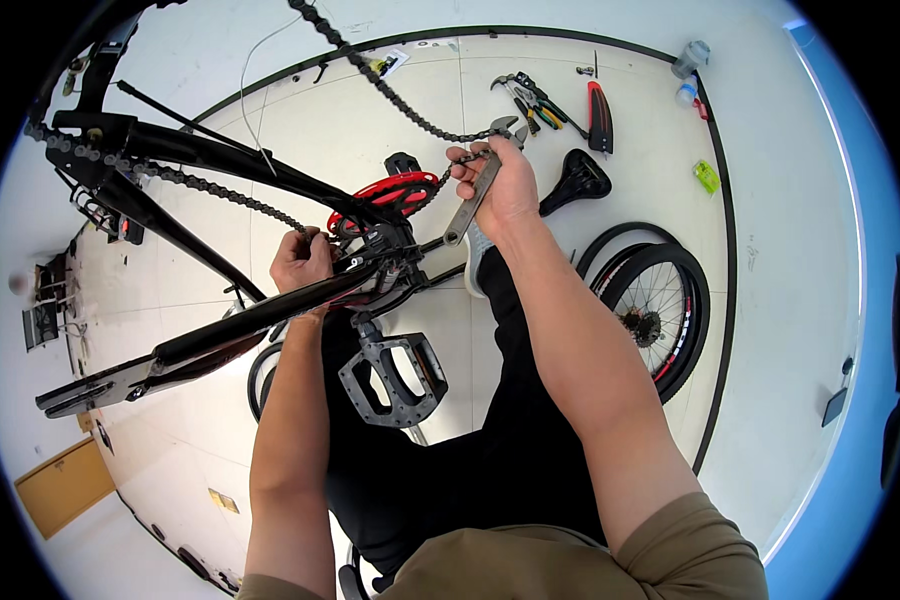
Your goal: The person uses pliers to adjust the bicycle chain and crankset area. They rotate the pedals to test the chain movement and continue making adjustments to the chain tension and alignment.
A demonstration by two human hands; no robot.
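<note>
A black bicycle frame (220,150) crosses the left half of the view, with a red chainring (385,190) at its crank and a black flat pedal (392,380) below. My right hand (505,180) is closed around an adjustable wrench (473,200), its jaw pointing up and away. The dark bicycle chain (375,78) hangs down to that hand, and a length of it runs from my fingers to the chainring. Close to the chainring's left side, my left hand (302,260) pinches at the chain's lower run (232,196); its fingertips are partly hidden.
On the pale floor lie pliers and other hand tools (532,100), a red and black folding saw-like piece (599,118), a black saddle (576,181) and bicycle wheels (660,310). Bottles (688,75) stand by the dark floor border. A green packet (707,176) lies at right.
</note>
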